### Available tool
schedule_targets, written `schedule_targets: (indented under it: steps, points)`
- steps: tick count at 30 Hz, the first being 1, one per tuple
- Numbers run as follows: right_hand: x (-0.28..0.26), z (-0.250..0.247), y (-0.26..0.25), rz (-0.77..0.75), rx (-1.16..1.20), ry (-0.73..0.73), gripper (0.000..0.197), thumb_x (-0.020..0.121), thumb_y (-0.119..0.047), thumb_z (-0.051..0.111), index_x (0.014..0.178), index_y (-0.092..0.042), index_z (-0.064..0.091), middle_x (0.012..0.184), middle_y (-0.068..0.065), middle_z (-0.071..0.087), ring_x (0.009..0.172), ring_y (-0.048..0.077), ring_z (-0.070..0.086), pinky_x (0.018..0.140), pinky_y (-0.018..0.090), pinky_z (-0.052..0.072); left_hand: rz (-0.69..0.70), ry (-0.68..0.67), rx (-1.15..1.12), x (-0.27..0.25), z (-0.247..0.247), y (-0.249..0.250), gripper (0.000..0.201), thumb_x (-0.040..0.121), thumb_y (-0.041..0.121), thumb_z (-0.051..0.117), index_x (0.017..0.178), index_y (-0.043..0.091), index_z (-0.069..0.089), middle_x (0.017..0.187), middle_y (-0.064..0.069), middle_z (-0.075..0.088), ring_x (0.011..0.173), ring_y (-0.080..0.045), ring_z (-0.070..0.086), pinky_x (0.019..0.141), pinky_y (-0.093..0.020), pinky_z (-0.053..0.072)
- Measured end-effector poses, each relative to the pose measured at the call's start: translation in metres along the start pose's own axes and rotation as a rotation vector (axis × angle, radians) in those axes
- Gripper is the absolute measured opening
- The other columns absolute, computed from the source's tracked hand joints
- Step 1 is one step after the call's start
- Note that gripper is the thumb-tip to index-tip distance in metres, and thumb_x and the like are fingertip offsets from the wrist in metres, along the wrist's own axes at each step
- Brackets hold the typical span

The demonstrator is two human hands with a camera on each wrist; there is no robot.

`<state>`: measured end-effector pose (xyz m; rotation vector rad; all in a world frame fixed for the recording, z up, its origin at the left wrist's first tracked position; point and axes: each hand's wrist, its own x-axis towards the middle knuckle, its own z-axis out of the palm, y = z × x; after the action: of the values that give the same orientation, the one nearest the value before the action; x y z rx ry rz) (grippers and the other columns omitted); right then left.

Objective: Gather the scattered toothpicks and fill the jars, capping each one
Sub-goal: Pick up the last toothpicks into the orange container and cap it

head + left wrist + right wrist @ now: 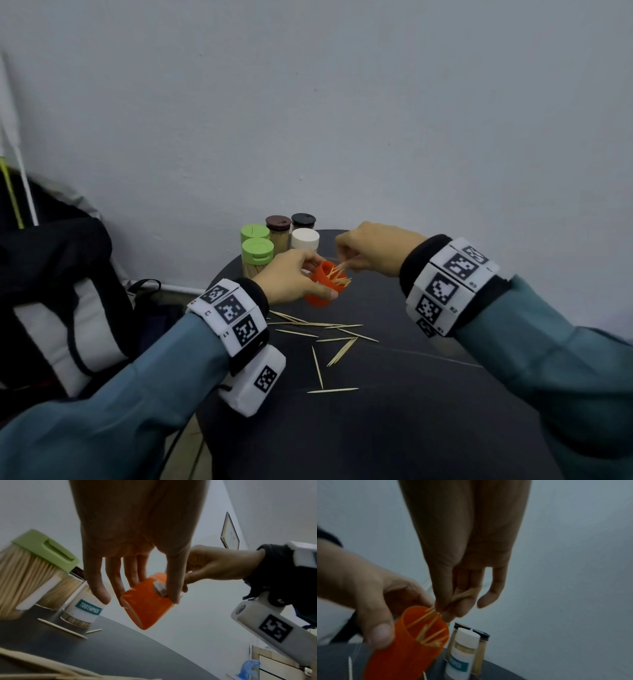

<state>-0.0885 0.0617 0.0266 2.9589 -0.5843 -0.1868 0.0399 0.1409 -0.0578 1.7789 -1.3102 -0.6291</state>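
My left hand grips an open orange jar, tilted toward the right above the dark table. In the left wrist view the orange jar is held between thumb and fingers. My right hand pinches a small bundle of toothpicks at the mouth of the orange jar, which holds several toothpicks. Several loose toothpicks lie scattered on the table in front of the jar.
Capped, filled jars stand at the table's far edge: two with green lids, one brown, one black, one white. A dark bag sits to the left of the table. A pale wall rises behind.
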Motion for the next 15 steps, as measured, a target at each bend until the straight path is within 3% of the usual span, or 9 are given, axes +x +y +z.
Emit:
schedule_targets:
  steps: [2, 5, 8, 11, 15]
  points:
    - [0.006, -0.002, -0.001, -0.041, 0.105, 0.045, 0.013, 0.088, -0.018, 0.061, 0.099, -0.011, 0.063, 0.094, 0.002, 0.064, 0.091, 0.016, 0.058, 0.073, 0.020, 0.043, 0.006, -0.005, -0.007, 0.001, 0.000, -0.001, 0.055, 0.064, 0.021, 0.085, 0.112, 0.015, 0.060, 0.105, -0.002, 0.064, 0.100, -0.016, 0.059, 0.095, -0.033, 0.048]
    - [0.010, -0.002, 0.001, -0.090, 0.198, 0.083, 0.017, 0.083, -0.014, 0.067, 0.100, -0.008, 0.066, 0.089, 0.001, 0.065, 0.071, 0.005, 0.056, 0.058, 0.003, 0.037, 0.004, 0.000, -0.035, 0.000, -0.003, -0.004, 0.055, 0.064, 0.021, 0.085, 0.113, 0.014, 0.062, 0.106, -0.002, 0.066, 0.103, -0.016, 0.059, 0.096, -0.031, 0.047]
    - [0.012, -0.001, 0.004, -0.112, 0.300, 0.115, 0.019, 0.080, -0.007, 0.070, 0.098, -0.007, 0.067, 0.086, -0.001, 0.066, 0.064, -0.009, 0.051, 0.060, -0.002, 0.037, -0.014, -0.003, -0.082, -0.003, -0.007, -0.006, 0.060, 0.065, 0.019, 0.084, 0.119, 0.011, 0.059, 0.112, -0.005, 0.065, 0.106, -0.016, 0.058, 0.094, -0.027, 0.046]
    - [0.015, 0.000, 0.007, -0.106, 0.372, 0.220, 0.015, 0.080, -0.004, 0.068, 0.095, -0.007, 0.067, 0.088, 0.002, 0.069, 0.068, -0.001, 0.057, 0.063, -0.001, 0.039, -0.030, -0.007, -0.103, -0.007, -0.013, -0.009, 0.059, 0.066, 0.017, 0.083, 0.120, 0.010, 0.058, 0.114, -0.006, 0.063, 0.108, -0.018, 0.057, 0.095, -0.029, 0.046]
    - [0.026, 0.009, 0.015, -0.009, 0.391, 0.299, 0.014, 0.084, -0.003, 0.061, 0.095, -0.009, 0.068, 0.094, 0.006, 0.070, 0.087, 0.016, 0.064, 0.066, 0.002, 0.038, -0.046, 0.025, -0.113, -0.015, -0.027, -0.009, 0.055, 0.069, 0.017, 0.080, 0.119, 0.013, 0.056, 0.114, -0.002, 0.060, 0.109, -0.016, 0.055, 0.097, -0.031, 0.045]
